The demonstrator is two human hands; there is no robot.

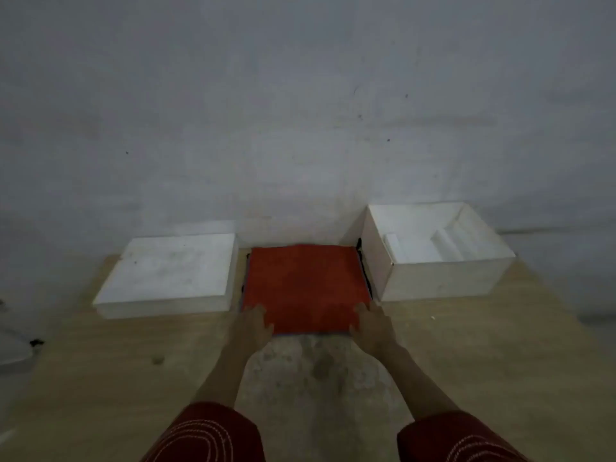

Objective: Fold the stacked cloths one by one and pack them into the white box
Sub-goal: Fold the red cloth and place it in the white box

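Note:
A stack of cloths with an orange-red cloth (305, 285) on top lies flat on the wooden table, between two white pieces. The open white box (443, 278) stands to its right, with white inserts inside. My left hand (255, 323) rests on the near left corner of the top cloth. At the near right corner my right hand (371, 323) does the same. The fingers of both hands lie on the cloth's edge; whether they pinch it I cannot tell. Darker cloth edges peek out beneath the orange one.
A flat white lid (166, 278) lies left of the stack. The table (100, 378) is light wood with a worn grey patch near me. A grey wall rises right behind the boxes. A pale object (13, 348) sits at the far left edge.

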